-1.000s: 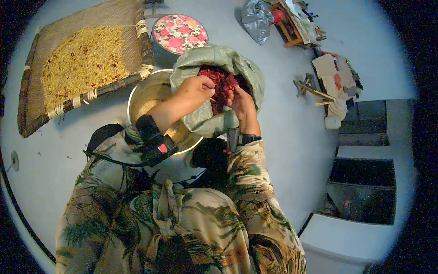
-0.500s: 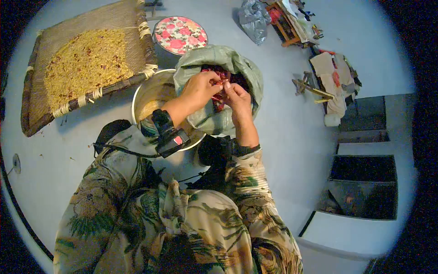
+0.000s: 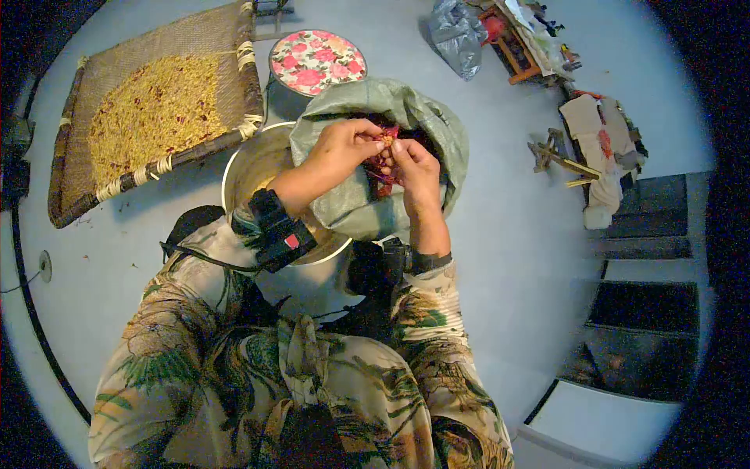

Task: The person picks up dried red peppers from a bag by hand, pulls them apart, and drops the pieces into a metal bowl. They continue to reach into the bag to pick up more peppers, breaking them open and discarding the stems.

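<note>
Over the mouth of a pale green woven sack, both of my hands meet at a torn-open dried red chili pepper with yellow seeds showing inside. My left hand pinches it from the left with thumb and forefinger. From the right, the thumb and fingers of my right hand grip its other side. More dark red dried chilies lie in the sack below my fingers. A pale bucket with some yellow matter at the bottom stands under my left forearm, partly hidden by the sack.
A wood-framed woven tray at the left bears a spread of yellow seeds with red bits. Behind the sack stands a round stool with a rose-patterned top. Farther off are a grey plastic bag and a cloth-covered bench.
The chili between my fingers now shows its yellow seeds, opened wider than before. Both hands stay close together over the sack; the whole view has shifted slightly.
</note>
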A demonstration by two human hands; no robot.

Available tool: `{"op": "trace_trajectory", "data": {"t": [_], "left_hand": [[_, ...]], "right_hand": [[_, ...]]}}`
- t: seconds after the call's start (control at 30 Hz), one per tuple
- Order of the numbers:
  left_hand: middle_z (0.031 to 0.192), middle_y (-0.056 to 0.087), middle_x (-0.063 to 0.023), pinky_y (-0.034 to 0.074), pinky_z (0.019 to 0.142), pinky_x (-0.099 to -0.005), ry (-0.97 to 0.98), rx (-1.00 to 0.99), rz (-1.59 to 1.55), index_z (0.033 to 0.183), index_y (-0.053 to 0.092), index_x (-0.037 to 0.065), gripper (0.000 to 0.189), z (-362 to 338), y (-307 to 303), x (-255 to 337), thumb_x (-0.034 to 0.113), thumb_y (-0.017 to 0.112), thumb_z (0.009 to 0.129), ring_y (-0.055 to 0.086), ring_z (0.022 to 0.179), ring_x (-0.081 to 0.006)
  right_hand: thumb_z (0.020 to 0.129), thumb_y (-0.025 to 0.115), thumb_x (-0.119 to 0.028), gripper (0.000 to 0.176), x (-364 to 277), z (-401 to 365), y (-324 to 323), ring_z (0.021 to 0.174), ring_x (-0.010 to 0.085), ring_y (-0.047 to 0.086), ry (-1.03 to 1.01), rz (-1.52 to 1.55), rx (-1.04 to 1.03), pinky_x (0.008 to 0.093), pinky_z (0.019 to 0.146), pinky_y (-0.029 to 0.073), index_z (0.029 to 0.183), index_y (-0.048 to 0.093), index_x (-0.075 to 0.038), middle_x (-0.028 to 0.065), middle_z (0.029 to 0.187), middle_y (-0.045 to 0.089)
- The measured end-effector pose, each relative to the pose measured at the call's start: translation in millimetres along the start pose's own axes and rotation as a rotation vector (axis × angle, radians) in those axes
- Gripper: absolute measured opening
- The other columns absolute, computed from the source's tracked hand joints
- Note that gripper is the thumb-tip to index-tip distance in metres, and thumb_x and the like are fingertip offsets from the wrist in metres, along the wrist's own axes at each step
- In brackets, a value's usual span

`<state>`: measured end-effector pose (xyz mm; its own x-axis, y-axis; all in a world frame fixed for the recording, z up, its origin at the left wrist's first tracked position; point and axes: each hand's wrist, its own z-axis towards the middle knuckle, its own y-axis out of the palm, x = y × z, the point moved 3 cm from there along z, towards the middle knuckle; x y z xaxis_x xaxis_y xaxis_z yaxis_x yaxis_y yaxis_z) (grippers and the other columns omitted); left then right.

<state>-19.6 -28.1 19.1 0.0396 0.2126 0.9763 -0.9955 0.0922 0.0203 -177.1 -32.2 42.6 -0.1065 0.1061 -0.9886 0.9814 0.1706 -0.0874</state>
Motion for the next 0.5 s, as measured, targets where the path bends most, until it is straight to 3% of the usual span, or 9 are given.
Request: {"op": "trace_trajectory", "data": {"t": [0.1,0.3,0.5], "left_hand": [[0.086,0.067,-0.0073,0.051,0.067,-0.0259,-0.041,-0.044,-0.311,0.099,0.063,-0.003,0.018,3,8,-3,0.009,0.063,0.086,0.064,0.075,-0.0127],[0.088,0.067,-0.005,0.049,0.071,-0.0245,-0.074,-0.056,-0.365,0.102,0.063,0.0,0.018,5,9,0,0.011,0.063,0.087,0.061,0.076,-0.0106],[0.088,0.066,-0.0053,0.049,0.067,-0.0242,-0.048,0.012,-0.225,0.098,0.062,-0.002,0.015,3,7,1,0.009,0.061,0.087,0.061,0.074,-0.0091]], "right_hand": [[0.093,0.058,-0.023,0.02,10,8,-7,0.071,0.0093,0.059,-0.069,0.027,-0.026,0.0235,0.06,0.052,0.091,0.064,-0.004,0.0019,0.08,0.063],[0.093,0.057,-0.021,0.019,10,13,-5,0.069,0.0098,0.058,-0.109,0.094,-0.031,0.0252,0.06,0.053,0.092,0.063,-0.003,0.003,0.079,0.062],[0.091,0.06,-0.021,0.02,4,8,-3,0.068,0.0083,0.057,-0.138,0.058,0.011,0.0248,0.06,0.052,0.09,0.064,-0.002,0.0033,0.081,0.063]]}}
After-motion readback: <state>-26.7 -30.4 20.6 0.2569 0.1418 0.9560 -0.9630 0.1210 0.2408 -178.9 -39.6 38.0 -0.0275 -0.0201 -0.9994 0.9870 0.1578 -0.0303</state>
